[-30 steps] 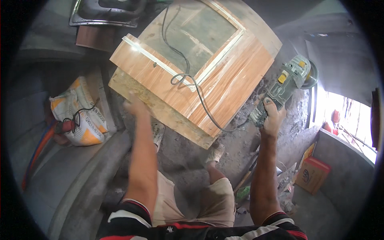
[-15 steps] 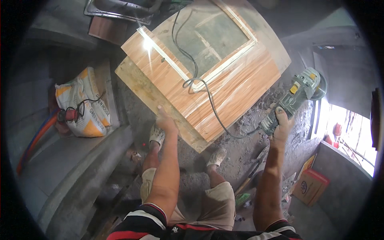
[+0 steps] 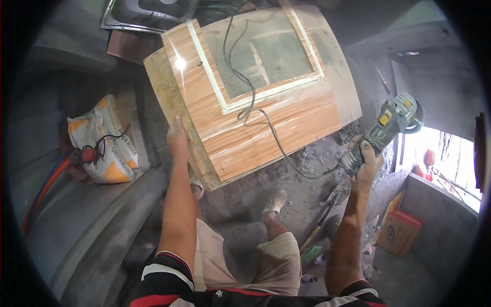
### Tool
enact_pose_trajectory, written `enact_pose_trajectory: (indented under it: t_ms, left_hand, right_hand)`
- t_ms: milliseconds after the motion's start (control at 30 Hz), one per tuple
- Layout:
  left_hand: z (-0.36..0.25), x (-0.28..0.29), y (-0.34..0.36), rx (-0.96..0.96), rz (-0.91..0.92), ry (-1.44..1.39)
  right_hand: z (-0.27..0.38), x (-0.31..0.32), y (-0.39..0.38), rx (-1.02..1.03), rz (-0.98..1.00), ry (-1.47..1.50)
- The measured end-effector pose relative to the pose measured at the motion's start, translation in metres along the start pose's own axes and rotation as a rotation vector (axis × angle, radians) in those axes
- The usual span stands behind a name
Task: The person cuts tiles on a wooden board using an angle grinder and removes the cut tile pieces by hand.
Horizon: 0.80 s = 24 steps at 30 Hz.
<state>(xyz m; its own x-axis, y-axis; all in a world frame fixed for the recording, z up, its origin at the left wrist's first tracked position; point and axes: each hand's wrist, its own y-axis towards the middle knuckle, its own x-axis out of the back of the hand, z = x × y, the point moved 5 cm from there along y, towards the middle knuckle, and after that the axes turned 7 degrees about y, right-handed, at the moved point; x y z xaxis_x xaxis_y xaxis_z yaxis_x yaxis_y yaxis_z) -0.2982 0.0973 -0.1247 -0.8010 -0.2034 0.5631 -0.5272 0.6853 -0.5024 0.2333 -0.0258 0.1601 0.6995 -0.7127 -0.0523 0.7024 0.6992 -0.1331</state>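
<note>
My right hand (image 3: 366,162) is wrapped round the body of a grey-green angle grinder (image 3: 384,128) with a yellow switch, held up at the right. Its round disc guard (image 3: 415,116) points away from me, toward the upper right. My left hand (image 3: 177,140) is closed on the near left edge of a worn plywood board (image 3: 162,82), thumb on top, the other fingers mostly hidden. On that board lies a wood-grain panel (image 3: 276,135) with a rectangular cutout, bordered by pale strips. The grinder's dark cord (image 3: 273,134) runs loosely across the panel.
A steel sink (image 3: 123,25) sits at the far left. White and orange sacks (image 3: 110,148) stand on the left beside an orange hose (image 3: 48,189). To the right are a red-brown carton (image 3: 400,231) and a low wall (image 3: 445,199). A long-handled tool (image 3: 319,225) lies on the rough floor.
The board and panel have turned clockwise, their near corner swinging left. My left hand has moved left and up with the edge. The grinder has shifted slightly right.
</note>
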Motion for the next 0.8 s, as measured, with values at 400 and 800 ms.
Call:
enact_pose_trajectory:
  t_ms: [400,800]
  left_hand:
    - [0.008,0.003,0.047,-0.089,0.023,0.079]
    - [0.004,-0.003,0.060,-0.024,-0.157,0.315]
  right_hand:
    - [0.001,0.017,0.003,0.021,0.018,-0.001]
    - [-0.005,0.023,0.001,-0.007,-0.079,0.015]
